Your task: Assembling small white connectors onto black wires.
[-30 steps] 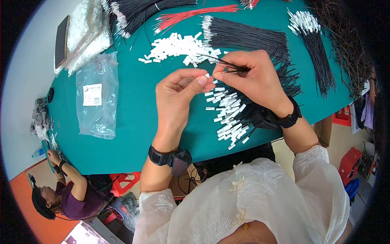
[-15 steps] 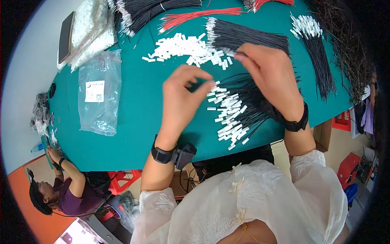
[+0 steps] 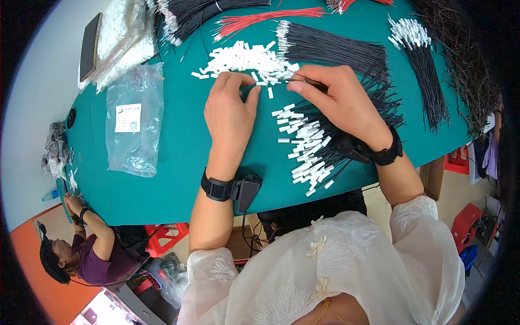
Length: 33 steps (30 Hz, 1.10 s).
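Note:
My left hand [image 3: 230, 111] is at the front edge of a loose pile of small white connector housings [image 3: 238, 58]. Its thumb and forefinger curl together, and anything between the tips is too small to make out. To its right, my right hand [image 3: 344, 100] pinches dark wires [image 3: 315, 83], whose tips point left toward the pile. Beneath and beside that hand lies a bundle of black wires [image 3: 374, 103]. White housings [image 3: 309, 146] sit on the bundle's left ends, fanned toward me. One single housing [image 3: 271, 92] lies apart between my hands.
Behind are bundles of black wires [image 3: 336, 49] and red wires [image 3: 265, 21]. A white-ended black bundle [image 3: 420, 70] lies right, beside a dark tangled heap [image 3: 460, 65]. A clear plastic bag [image 3: 135, 146] and phone [image 3: 90, 46] are left. Another person [image 3: 97, 254] sits far left.
My left hand has moved left and away from me, from the housed wire ends to the loose pile. My right hand has shifted left and slightly toward me, still pinching dark wires.

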Tool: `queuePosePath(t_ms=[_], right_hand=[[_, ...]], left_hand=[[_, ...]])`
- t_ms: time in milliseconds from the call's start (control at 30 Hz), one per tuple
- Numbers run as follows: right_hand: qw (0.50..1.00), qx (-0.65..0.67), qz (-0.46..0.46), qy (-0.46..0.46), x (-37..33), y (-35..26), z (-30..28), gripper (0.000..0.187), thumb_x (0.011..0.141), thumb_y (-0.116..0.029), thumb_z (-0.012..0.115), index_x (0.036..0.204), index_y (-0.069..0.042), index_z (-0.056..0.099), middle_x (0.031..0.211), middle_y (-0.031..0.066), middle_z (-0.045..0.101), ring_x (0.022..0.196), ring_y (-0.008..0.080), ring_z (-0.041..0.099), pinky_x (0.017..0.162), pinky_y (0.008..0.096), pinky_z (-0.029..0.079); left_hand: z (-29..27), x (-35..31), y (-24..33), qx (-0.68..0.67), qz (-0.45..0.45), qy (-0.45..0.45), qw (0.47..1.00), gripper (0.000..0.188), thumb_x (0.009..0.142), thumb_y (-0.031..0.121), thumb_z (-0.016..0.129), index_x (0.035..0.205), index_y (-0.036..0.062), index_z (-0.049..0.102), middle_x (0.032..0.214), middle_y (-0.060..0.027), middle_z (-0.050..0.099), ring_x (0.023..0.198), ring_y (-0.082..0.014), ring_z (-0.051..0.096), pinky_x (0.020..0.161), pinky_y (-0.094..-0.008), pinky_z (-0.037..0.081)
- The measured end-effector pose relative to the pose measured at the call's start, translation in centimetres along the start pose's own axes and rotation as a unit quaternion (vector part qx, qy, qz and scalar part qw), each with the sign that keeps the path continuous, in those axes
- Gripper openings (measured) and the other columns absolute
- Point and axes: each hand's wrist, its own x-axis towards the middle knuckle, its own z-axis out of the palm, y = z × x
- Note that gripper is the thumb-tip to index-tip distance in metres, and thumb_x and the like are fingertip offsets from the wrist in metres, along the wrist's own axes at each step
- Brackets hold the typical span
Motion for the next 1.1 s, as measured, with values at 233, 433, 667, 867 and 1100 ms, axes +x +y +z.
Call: queuePosePath(t_ms=[233, 433, 667, 867, 1100], right_hand=[[0.997, 0.065, 0.039, -0.007, 0.1, 0.1, 0.1, 0.018, 0.090, -0.015, 0.065, 0.093, 0.003, 0.064, 0.068, 0.0030, 0.054, 0.061, 0.0060, 0.041, 0.054, 0.0237, 0.036], [0.995, 0.091, 0.030, 0.000, 0.0, 0.2, 0.0, 0.016, 0.090, -0.013, 0.064, 0.092, 0.003, 0.064, 0.069, -0.0010, 0.054, 0.063, 0.0045, 0.041, 0.056, 0.0224, 0.035], [0.989, 0.141, 0.051, -0.020, 0.1, -0.1, -0.3, 0.017, 0.091, -0.013, 0.064, 0.091, 0.004, 0.064, 0.071, -0.0031, 0.053, 0.064, 0.0034, 0.039, 0.056, 0.0225, 0.033], [0.986, 0.158, 0.044, -0.020, 0.0, 0.0, 0.1, 0.017, 0.090, -0.014, 0.065, 0.090, 0.003, 0.064, 0.070, -0.0030, 0.051, 0.064, 0.0032, 0.038, 0.055, 0.0225, 0.032], [0.985, 0.168, 0.037, -0.017, -0.1, -0.3, 0.3, 0.015, 0.089, -0.012, 0.067, 0.089, 0.003, 0.063, 0.070, -0.0035, 0.050, 0.064, 0.0029, 0.039, 0.055, 0.0220, 0.032]], left_hand=[[0.2, 0.2, 0.2, -0.002, 0.068, 0.017, 0.998, 0.012, 0.077, 0.007, 0.073, 0.086, 0.0068, 0.066, 0.085, -0.0069, 0.061, 0.071, -0.0234, 0.061, 0.062, -0.0326, 0.048], [-0.7, -0.2, 1.2, -0.220, -0.044, 0.007, 0.974, 0.010, 0.082, 0.003, 0.070, 0.092, 0.0033, 0.067, 0.084, -0.0040, 0.065, 0.069, -0.0134, 0.060, 0.064, -0.0251, 0.047], [-1.5, -1.0, 2.5, -0.466, -0.165, -0.049, 0.868, 0.013, 0.087, 0.003, 0.068, 0.100, -0.0003, 0.069, 0.083, 0.0001, 0.066, 0.069, -0.0038, 0.055, 0.064, -0.0198, 0.045], [-1.9, -1.2, 3.1, -0.465, -0.157, -0.031, 0.871, 0.015, 0.086, 0.004, 0.070, 0.100, -0.0014, 0.069, 0.079, 0.0005, 0.065, 0.067, -0.0034, 0.054, 0.062, -0.0183, 0.043], [-1.8, -1.5, 2.6, -0.473, -0.143, -0.041, 0.869, 0.013, 0.086, 0.004, 0.070, 0.097, -0.0018, 0.068, 0.080, 0.0006, 0.065, 0.067, -0.0025, 0.054, 0.060, -0.0169, 0.041]])
